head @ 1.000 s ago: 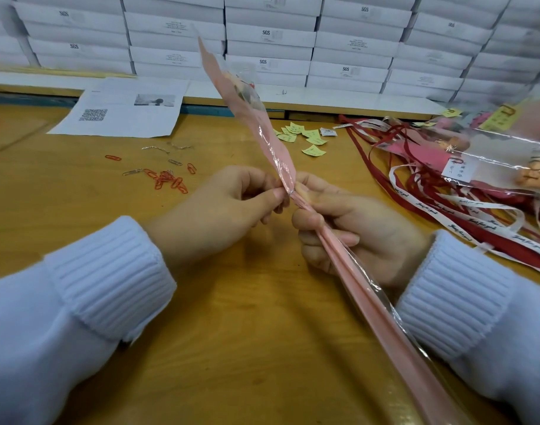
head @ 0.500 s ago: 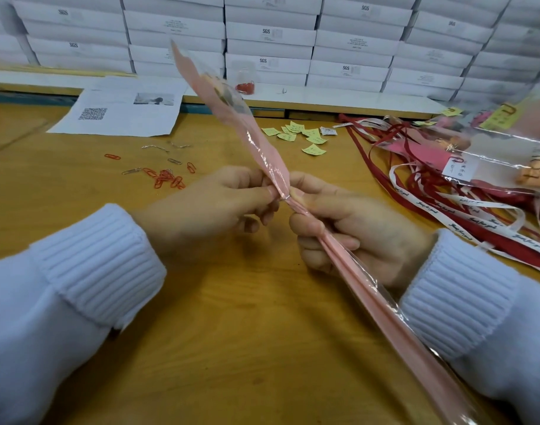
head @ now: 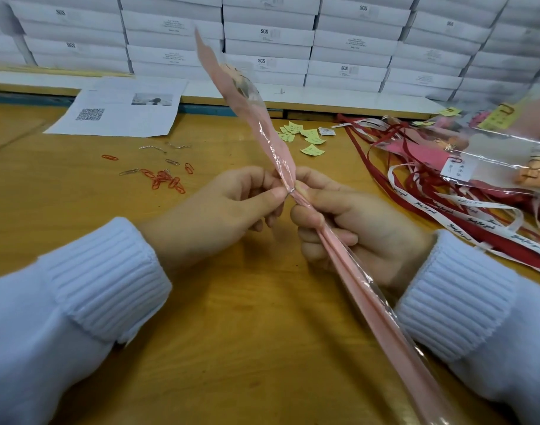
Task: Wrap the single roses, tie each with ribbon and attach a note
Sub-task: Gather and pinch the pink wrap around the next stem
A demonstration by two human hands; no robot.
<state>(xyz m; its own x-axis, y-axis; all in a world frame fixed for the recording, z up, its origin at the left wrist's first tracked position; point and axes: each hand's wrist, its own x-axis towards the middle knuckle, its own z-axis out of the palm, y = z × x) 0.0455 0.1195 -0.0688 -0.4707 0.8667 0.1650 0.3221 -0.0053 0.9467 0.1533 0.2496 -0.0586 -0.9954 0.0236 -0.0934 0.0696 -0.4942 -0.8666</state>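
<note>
A single rose in a pink and clear sleeve point(head: 369, 289) runs edge-on from the bottom right up to its tip near the box wall. My right hand point(head: 351, 228) grips the sleeve at its narrow waist, fingers curled round it. My left hand point(head: 228, 207) pinches something thin and silvery at that same waist, beside my right thumb. Red and white printed ribbons point(head: 464, 210) lie tangled on the right. Small yellow notes point(head: 305, 136) lie scattered behind the hands.
Red and silver paper clips point(head: 166, 179) lie left of my hands, with thin wire ties point(head: 153, 147) behind them. A printed sheet point(head: 121, 111) lies at the back left. Wrapped roses point(head: 507, 154) are piled at the far right. White boxes point(head: 348, 44) are stacked along the back.
The sleeve's upper end has swung left and back toward upright. My left thumb and fingers have shifted at the waist; my right hand keeps its grip in place.
</note>
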